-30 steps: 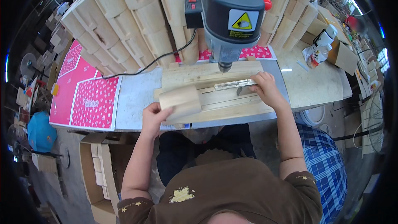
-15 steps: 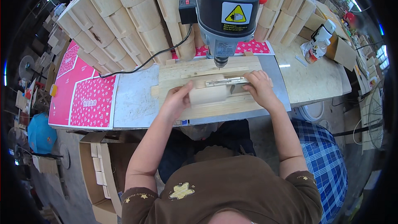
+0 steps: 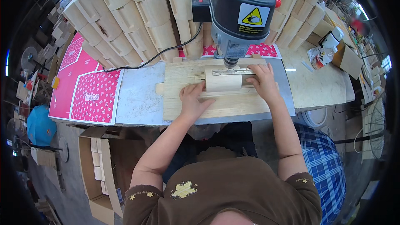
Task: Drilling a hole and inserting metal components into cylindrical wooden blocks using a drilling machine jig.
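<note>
A pale, rounded wooden block (image 3: 223, 83) lies on the flat wooden board (image 3: 177, 106) beneath the drill press (image 3: 239, 18). Along the block's upper edge runs a narrow slotted metal strip (image 3: 231, 72), with the drill chuck (image 3: 230, 63) just above it. My left hand (image 3: 193, 101) rests on the board, thumb spread, its fingertips against the block's left end. At the other end, my right hand (image 3: 264, 82) pinches the metal strip's end between thumb and fingers. The drill bit's tip is too small to make out against the strip.
Tall stacks of wooden blocks (image 3: 121, 14) stand behind the drill press, whose black cable (image 3: 156, 54) crosses the table at left. Pink printed sheets (image 3: 96, 96) cover the left side. Bottles (image 3: 323, 56) stand at right. A cardboard box (image 3: 106, 179) with blocks sits below left.
The block and metal strip have slid back under the drill chuck and straightened. My left hand has loosened from the block's side onto the board; my right hand keeps its pinch.
</note>
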A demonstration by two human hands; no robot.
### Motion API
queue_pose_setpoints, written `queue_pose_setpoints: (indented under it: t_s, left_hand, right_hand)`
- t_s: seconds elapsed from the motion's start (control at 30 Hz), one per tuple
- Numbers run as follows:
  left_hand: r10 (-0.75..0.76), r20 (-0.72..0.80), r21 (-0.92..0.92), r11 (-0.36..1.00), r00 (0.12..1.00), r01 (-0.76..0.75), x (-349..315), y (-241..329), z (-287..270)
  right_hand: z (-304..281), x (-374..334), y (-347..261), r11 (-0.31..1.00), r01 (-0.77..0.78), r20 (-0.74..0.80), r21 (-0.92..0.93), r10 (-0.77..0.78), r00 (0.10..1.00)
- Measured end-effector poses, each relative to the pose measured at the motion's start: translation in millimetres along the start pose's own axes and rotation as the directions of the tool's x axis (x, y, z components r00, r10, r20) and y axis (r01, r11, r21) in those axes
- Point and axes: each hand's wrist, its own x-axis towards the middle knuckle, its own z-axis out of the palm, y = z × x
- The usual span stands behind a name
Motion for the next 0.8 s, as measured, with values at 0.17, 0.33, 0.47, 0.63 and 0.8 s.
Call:
queue_pose_setpoints:
  t_s: [0.17,0.33,0.47,0.63,0.8]
  left_hand:
    - [-0.079,-0.01,0.037,0.996,0.997,0.08,5.1,-13.6,-0.2]
    - [-0.05,-0.032,0.052,0.997,0.998,0.051,3.2,-10.4,-3.1]
    - [-0.095,0.023,0.02,0.995,0.995,0.095,3.8,-11.9,-2.2]
    - [-0.094,0.027,0.039,0.995,0.995,0.093,2.8,-15.5,-1.4]
    - [-0.079,0.008,0.014,0.997,0.997,0.079,2.3,-20.9,-2.1]
  right_hand:
    - [-1.7,5.5,-14.7,0.998,0.008,0.011,0.07,-0.009,1.0]
    - [-58.1,66.5,-12.8,0.8,0.202,-0.486,0.565,0.124,0.865]
    - [-115.7,131.4,-42.7,0.781,0.189,-0.459,0.596,0.138,0.878]
    - [-125.4,110.4,-65.9,0.999,0.03,-0.407,0.032,-0.014,0.913]
    - [-91.1,29.4,-82.7,0.984,0.146,-0.531,0.098,-0.072,0.844]
